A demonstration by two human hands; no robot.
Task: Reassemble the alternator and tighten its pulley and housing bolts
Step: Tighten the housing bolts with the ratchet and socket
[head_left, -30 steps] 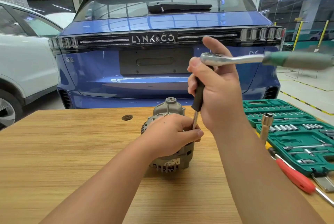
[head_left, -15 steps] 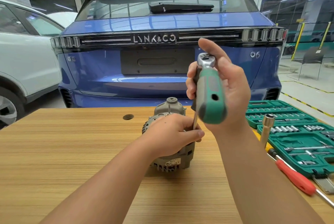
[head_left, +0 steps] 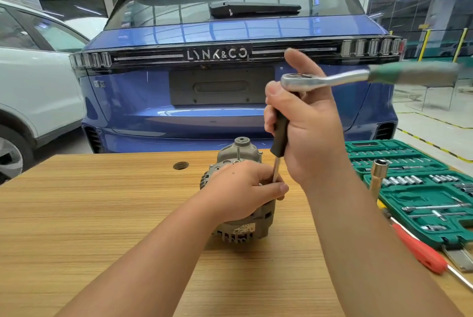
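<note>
While the left hand [head_left: 240, 188] clasps the alternator [head_left: 243, 224] at mid-tabletop [head_left: 102, 214], the right hand [head_left: 307, 132] above it clamps the ratchet wrench's [head_left: 332, 78] upright extension bar [head_left: 280, 134], its handle pointing right

Blue car [head_left: 230, 117] behind wooden table [head_left: 89, 214], white car [head_left: 33, 91] alongside
</note>
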